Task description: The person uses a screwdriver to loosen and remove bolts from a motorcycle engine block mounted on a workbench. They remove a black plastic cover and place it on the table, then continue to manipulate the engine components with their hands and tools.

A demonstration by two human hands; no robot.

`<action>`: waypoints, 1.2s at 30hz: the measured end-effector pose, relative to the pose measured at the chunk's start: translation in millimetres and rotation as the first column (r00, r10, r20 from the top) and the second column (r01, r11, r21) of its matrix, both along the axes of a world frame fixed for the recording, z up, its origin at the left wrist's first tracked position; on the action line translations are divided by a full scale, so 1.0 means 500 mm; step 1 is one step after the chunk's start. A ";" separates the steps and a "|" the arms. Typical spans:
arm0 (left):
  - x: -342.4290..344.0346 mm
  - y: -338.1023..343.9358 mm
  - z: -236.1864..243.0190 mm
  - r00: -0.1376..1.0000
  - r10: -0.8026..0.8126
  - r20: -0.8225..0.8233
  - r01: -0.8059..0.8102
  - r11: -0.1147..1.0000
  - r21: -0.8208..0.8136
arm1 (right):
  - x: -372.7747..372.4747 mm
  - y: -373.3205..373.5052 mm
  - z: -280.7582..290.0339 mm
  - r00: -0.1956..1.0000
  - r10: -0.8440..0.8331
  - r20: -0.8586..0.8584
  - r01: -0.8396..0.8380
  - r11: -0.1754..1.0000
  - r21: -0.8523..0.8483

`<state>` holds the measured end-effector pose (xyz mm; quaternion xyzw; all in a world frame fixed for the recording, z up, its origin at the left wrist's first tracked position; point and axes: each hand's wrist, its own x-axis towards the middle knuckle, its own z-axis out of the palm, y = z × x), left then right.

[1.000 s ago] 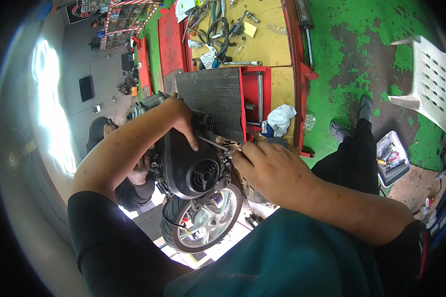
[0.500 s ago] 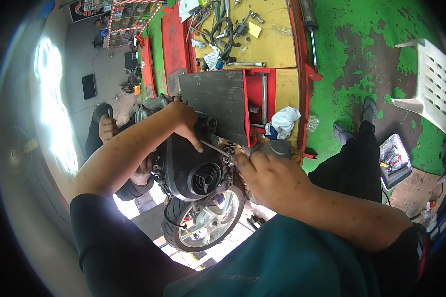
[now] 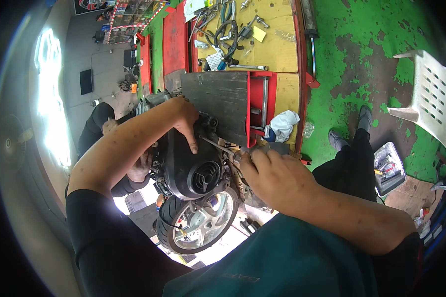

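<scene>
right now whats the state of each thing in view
left hand: pressed flat on the engine cover
right hand: closed around a thin metal tool
tool: tip against the cover's edge
engine cover: black, on the engine
wheel: mounted, below the cover
white rag: crumpled on the red lift
chair: white, unoccupied

Daylight scene, blown-out glare at left rim and under wheel (image 3: 198,222); fisheye bending, dark vignette edges.

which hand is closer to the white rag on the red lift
Right. The right hand sits just below-left of the white rag, gripping a thin metal tool. The left hand rests on the black engine cover, farther left.
</scene>
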<state>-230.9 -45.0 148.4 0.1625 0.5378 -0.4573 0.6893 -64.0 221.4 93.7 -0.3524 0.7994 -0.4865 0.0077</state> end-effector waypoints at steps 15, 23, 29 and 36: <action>0.003 -0.018 0.009 0.994 0.056 -0.095 -0.049 0.996 0.073 | -0.051 -0.021 -0.004 0.286 0.132 0.949 0.154 0.971 -0.181; 0.017 -0.012 0.042 0.990 0.021 -0.137 0.004 0.984 0.180 | 0.009 -0.007 -0.025 0.999 -0.028 -0.023 0.030 0.997 0.078; 0.020 -0.021 0.049 0.986 0.015 -0.169 0.023 0.975 0.222 | 0.014 -0.027 -0.025 0.971 -0.052 0.233 0.063 0.997 -0.039; 0.017 -0.010 0.047 0.987 0.003 -0.161 0.032 0.976 0.213 | -0.034 -0.031 -0.023 0.002 0.267 0.964 0.231 0.937 -0.261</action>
